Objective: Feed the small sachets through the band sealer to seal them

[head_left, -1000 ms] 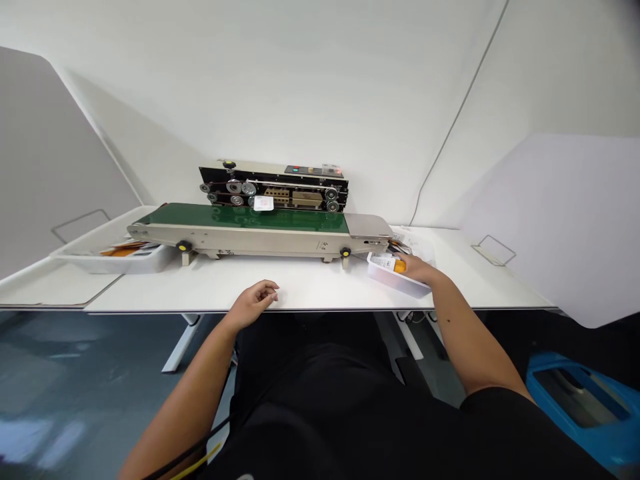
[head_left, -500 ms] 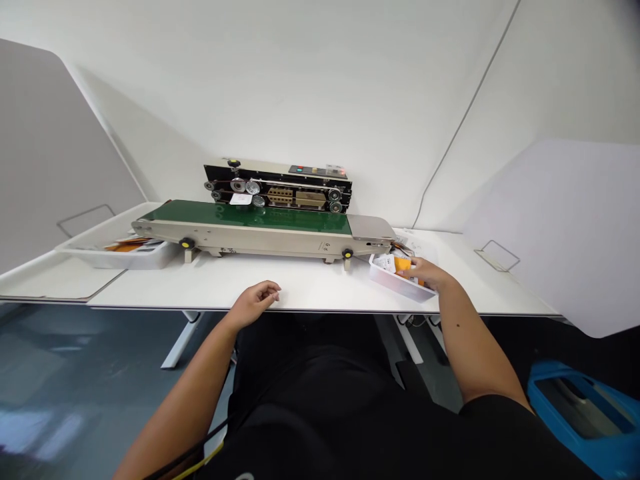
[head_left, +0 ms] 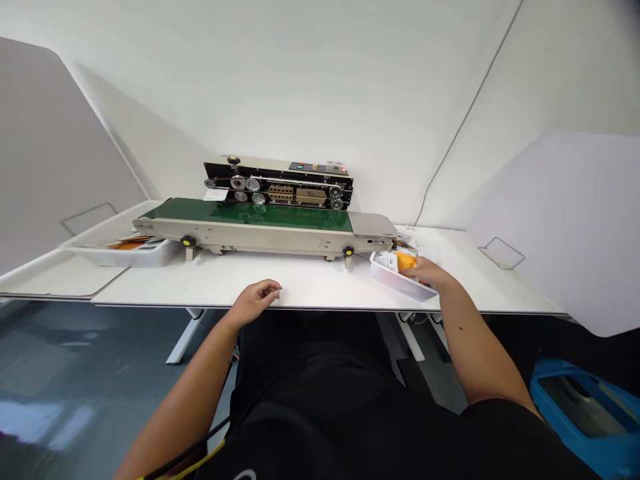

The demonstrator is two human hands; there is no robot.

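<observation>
Right hand is inside bin beside conveyor.

Left hand half-curled, right arm outstretched

The right hand covered part of the orange packet, and its fingertips could not be made out, so whether it gripped was unclear. Just left of that hand, print on the white packet was too small to read; the tray held further packets, partly buried. Beyond the left hand, lettering on the conveyor was illegible, and the pouch was partly hidden by the sealer. Well right of the right hand, the blurred blue bin ran off the edge.
</observation>
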